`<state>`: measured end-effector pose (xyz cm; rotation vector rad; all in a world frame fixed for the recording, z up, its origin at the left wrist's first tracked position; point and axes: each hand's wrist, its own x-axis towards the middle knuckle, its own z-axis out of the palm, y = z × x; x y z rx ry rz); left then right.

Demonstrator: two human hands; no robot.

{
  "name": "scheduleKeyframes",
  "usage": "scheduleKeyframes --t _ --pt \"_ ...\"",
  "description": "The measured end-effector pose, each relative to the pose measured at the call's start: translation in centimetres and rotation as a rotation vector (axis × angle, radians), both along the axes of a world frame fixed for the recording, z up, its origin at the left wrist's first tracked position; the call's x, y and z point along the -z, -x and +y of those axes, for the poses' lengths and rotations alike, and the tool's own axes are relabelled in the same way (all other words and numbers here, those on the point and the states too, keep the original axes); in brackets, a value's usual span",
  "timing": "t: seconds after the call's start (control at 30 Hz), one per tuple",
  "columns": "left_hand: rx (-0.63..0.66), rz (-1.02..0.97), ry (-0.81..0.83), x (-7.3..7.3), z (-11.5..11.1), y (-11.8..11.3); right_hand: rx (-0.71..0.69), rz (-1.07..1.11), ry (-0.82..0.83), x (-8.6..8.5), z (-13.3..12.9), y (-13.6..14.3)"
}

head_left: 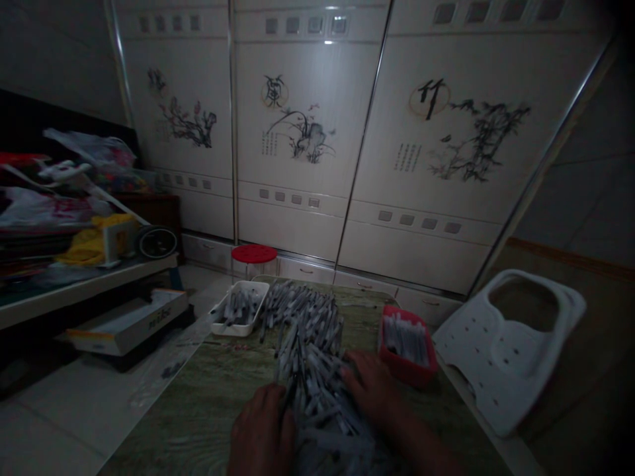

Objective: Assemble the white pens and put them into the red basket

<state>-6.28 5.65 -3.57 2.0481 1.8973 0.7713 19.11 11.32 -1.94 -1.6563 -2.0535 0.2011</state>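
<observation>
A long heap of thin grey and clear pen-like sticks point(310, 324) runs down the middle of the wooden table point(198, 390). At the heap's near left edge is my left hand point(262, 430), its fingers bent against the sticks; what they hold, if anything, is hidden. My right hand point(372, 387) rests on the heap's right side with its fingers spread. A white tray point(264, 297) with similar sticks stands at the table's back left. To the right, a red basket point(409, 373) holds more sticks standing close together.
A red stool point(254, 254) stands behind the table. To the right leans a white plastic chair or seat point(496, 363). On the left, a bench point(149, 268) carries bags and a wheeled item, with an open cardboard box point(133, 324) below. Sliding cabinet doors point(292, 225) close off the back.
</observation>
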Motion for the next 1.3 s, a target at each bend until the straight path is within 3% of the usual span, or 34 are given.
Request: scheduleKeyframes --t 0.17,0.43,0.83,1.3 --pt "-0.054 0.079 0.021 0.9 0.2 0.3 -0.021 -0.019 0.054 0.6 1.4 1.1" --pt "-0.083 0.058 0.007 0.9 0.4 0.2 -0.103 0.003 0.072 0.5 0.6 2.3" --pt "-0.096 -0.01 -0.068 2.3 0.9 0.5 -0.239 0.02 0.086 -1.2 0.4 6.2" --pt "-0.128 0.029 -0.158 3.1 0.5 0.1 -0.227 0.089 0.116 -1.1 5.2 8.2"
